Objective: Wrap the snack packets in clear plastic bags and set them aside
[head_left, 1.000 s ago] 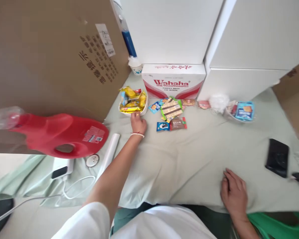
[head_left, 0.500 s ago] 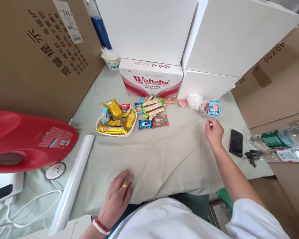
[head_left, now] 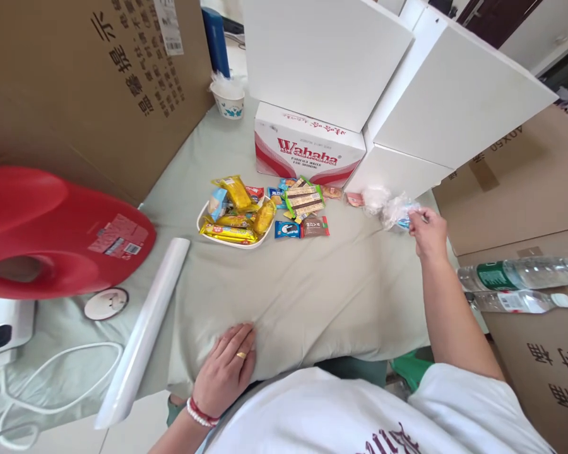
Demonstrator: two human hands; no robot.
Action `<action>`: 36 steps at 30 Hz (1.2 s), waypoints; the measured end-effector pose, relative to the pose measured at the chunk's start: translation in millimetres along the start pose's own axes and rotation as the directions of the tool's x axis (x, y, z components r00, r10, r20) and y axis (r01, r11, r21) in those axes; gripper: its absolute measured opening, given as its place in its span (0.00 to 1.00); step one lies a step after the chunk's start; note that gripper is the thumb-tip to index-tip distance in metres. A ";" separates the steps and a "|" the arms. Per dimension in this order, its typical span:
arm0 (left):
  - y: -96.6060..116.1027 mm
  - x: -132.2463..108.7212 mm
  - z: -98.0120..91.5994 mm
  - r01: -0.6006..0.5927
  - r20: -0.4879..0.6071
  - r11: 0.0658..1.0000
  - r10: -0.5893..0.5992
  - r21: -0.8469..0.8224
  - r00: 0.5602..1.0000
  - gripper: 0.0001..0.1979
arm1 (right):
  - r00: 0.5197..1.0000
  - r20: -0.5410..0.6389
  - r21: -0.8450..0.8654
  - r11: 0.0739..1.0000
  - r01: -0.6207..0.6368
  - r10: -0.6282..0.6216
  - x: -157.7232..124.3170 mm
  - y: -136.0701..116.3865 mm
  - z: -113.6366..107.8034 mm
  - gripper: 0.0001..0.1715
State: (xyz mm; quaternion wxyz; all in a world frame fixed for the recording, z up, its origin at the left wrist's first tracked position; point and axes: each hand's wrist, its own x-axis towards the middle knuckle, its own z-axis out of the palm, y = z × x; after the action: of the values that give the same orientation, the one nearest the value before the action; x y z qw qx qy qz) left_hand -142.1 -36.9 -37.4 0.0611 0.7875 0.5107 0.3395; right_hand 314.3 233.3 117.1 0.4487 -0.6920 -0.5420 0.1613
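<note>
Right hand: the right hand (head_left: 428,233) reaches to the far right of the table, its fingers pinched shut on the edge of the clear plastic container (head_left: 394,210).
Container: it sits at the right end of the row of snacks, just beside the corner of the low white box (head_left: 397,171), with a blue packet (head_left: 404,221) showing inside; whether it rests on the cloth or is lifted cannot be told.
Left hand: the left hand (head_left: 227,369) lies flat and slack, palm down on the green cloth (head_left: 312,290) at the near edge, holding nothing.
Dish: a white dish (head_left: 203,222) piled with yellow snack packets (head_left: 234,217) stands mid-table, well apart from both hands.
Loose snacks: small packets (head_left: 303,205) lie between the dish and the container, in front of the red and white carton (head_left: 307,142).
Left side: a red jug (head_left: 52,233) lies on its side, with a roll of clear film (head_left: 144,331) near it.
Right side: two water bottles (head_left: 520,274) lie on a cardboard box beyond the right forearm.
</note>
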 end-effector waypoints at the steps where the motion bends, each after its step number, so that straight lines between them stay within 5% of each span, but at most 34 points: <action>1: 1.0 1.5 -1.7 0.040 -0.009 0.997 -0.040 -0.070 0.999 0.15 | 0.994 0.063 0.178 0.979 -0.096 0.086 -22.2 -4.7 -6.2 0.15; 5: 14.7 22.3 -3.6 0.338 -0.008 0.862 -0.368 -0.378 0.930 0.09 | 0.889 0.382 0.567 0.696 -0.440 0.252 -116.3 -15.5 -9.8 0.16; 8: 36.6 53.9 8.7 0.532 0.226 0.497 -0.549 -0.685 0.804 0.16 | 0.797 0.520 0.613 0.516 -0.598 0.307 -174.3 -11.8 3.8 0.14; 12: 71.1 98.9 40.0 0.628 0.572 -0.062 -0.490 -0.776 0.658 0.28 | 0.692 0.630 0.629 0.291 -0.721 0.352 -224.9 -5.1 29.9 0.11; 14: 85.2 113.6 54.8 0.657 0.681 -0.212 -0.371 -0.724 0.631 0.33 | 0.656 0.674 0.622 0.218 -0.752 0.340 -239.3 -5.6 41.0 0.10; 18: 95.9 119.7 72.2 0.700 0.726 -0.194 -0.196 -0.687 0.659 0.30 | 0.640 0.707 0.615 0.184 -0.767 0.301 -246.8 -6.6 46.5 0.11; 23: 88.5 107.4 72.3 0.678 0.670 -0.147 -0.400 -0.720 0.625 0.25 | 0.700 0.606 0.643 0.285 -0.711 0.378 -243.2 1.6 35.8 0.17; 27: 93.5 103.6 69.9 0.628 0.544 0.030 -0.468 -0.778 0.696 0.19 | 0.665 0.619 0.534 0.397 -0.747 0.419 -261.0 -5.4 47.1 0.30; 29: 96.2 103.0 70.7 0.591 0.474 0.099 -0.497 -0.801 0.726 0.15 | 0.713 0.581 0.501 0.518 -0.693 0.392 -270.4 -13.1 58.9 0.30; 32: 91.0 102.5 71.2 0.563 0.454 0.018 -0.569 -0.827 0.686 0.10 | 0.780 0.469 0.507 0.597 -0.622 0.414 -274.2 -21.3 72.3 0.29; 36: 69.9 106.1 63.4 0.543 0.516 -0.144 -0.578 -0.827 0.632 0.08 | 0.719 0.529 0.489 0.530 -0.693 0.451 -268.5 -22.6 72.5 0.30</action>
State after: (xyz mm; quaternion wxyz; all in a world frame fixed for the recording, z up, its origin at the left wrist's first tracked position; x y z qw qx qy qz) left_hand -24.7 35.8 -4.6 0.6691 0.2534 0.4609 0.5251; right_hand 152.4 25.7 24.9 0.4815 -0.5885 -0.2545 0.5976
